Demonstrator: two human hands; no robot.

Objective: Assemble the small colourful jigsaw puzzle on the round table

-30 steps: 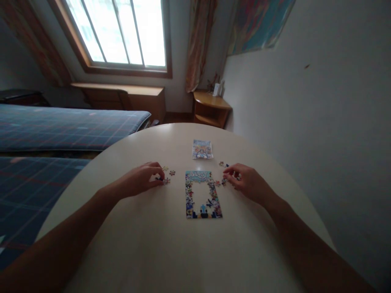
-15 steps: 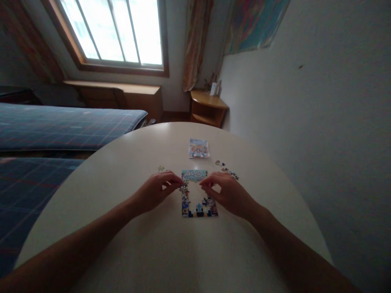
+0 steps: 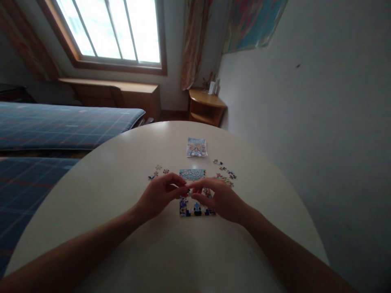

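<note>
A partly built jigsaw puzzle (image 3: 192, 175) with a blue title strip lies on the round white table (image 3: 171, 244). My left hand (image 3: 160, 195) and my right hand (image 3: 218, 198) meet over its middle, fingertips pinched together on a small puzzle piece (image 3: 187, 190). Both hands hide much of the puzzle's frame. Loose pieces (image 3: 157, 172) lie left of the puzzle, and several loose pieces (image 3: 225, 171) lie to its right.
A small picture card (image 3: 196, 147) lies beyond the puzzle. A bed with a blue plaid cover (image 3: 61, 126) stands to the left. A wooden corner shelf (image 3: 206, 106) and a window (image 3: 113, 30) are at the back, a white wall (image 3: 305, 101) on the right.
Both hands left the loose piles at the sides and came together over the puzzle's middle. Their fingertips now touch on a piece. The view shifted slightly.
</note>
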